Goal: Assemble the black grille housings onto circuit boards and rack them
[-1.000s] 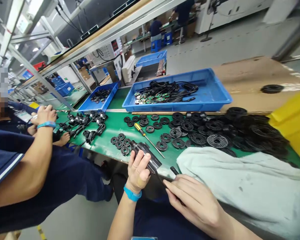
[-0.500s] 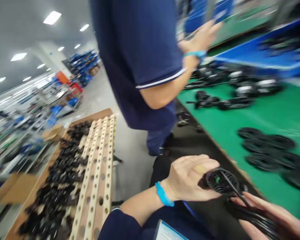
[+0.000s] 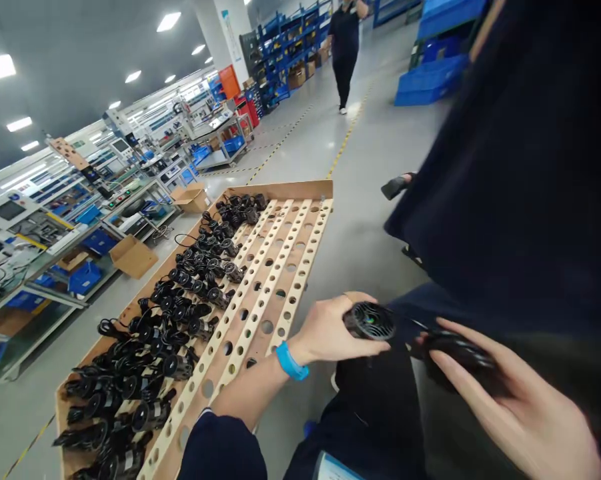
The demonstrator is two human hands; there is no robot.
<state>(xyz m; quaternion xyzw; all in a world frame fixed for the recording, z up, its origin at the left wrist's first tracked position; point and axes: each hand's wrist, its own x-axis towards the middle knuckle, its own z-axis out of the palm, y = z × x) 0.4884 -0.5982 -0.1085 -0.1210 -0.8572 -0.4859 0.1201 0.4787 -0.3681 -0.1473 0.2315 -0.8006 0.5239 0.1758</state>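
Note:
My left hand (image 3: 325, 333), with a blue wristband, grips a black cylindrical device with a round slotted grille (image 3: 373, 321) facing up. Something small and green shows through the grille. A thin black cord runs from the device towards my right hand (image 3: 525, 400), which is closed around a coiled black cable (image 3: 463, 353). To the left of my hands stands a wooden rack (image 3: 293, 189) with rows of holes in its slats. Similar black devices with coiled cables (image 3: 180, 307) fill its left side.
A co-worker in dark clothing (image 3: 490, 200) stands close on the right, blocking much of that side. Another person (image 3: 345, 50) is farther off in the aisle. Open cardboard boxes (image 3: 134, 257) and workbenches lie left beyond the rack. Blue bins (image 3: 430, 81) stand at the back.
My view has swung left, so the green table has left the picture and the rack shows more fully. Both hands still hold the device and cable, now farther apart and nearer the rack.

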